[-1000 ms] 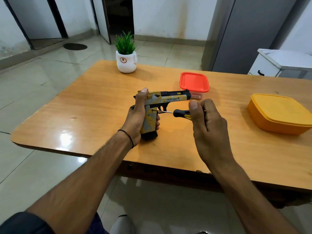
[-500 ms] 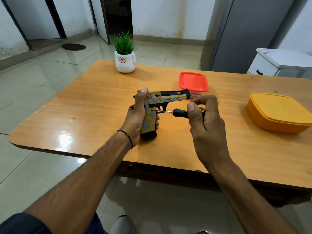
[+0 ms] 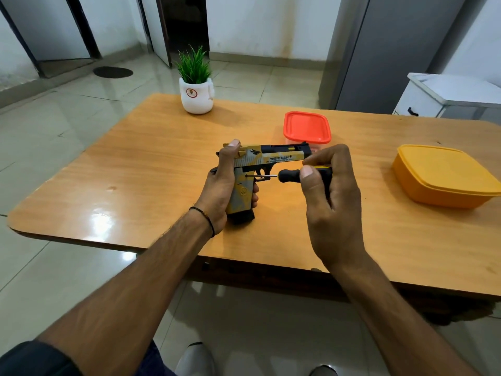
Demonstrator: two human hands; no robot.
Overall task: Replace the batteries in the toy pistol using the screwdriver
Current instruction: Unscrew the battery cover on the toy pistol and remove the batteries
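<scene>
A yellow, grey and black toy pistol (image 3: 273,156) stands upright on its grip base on the wooden table (image 3: 151,169), barrel pointing right. My left hand (image 3: 222,185) grips its handle from the left side. A screwdriver (image 3: 291,175) with a black and yellow handle lies level, its thin metal tip set against the upper part of the grip panel. My right hand (image 3: 329,202) pinches the screwdriver handle between thumb and fingertips, to the right of the pistol. No batteries are in view.
A small box with a red lid (image 3: 307,127) sits just behind the pistol's muzzle. A closed yellow container (image 3: 442,176) stands at the right. A white pot with a green plant (image 3: 195,88) is at the table's far edge. My feet show below the near edge.
My right hand's fingers have shifted round the screwdriver handle, thumb and fingers changing hold as the tool turns. The pistol and my left hand stay in place.
</scene>
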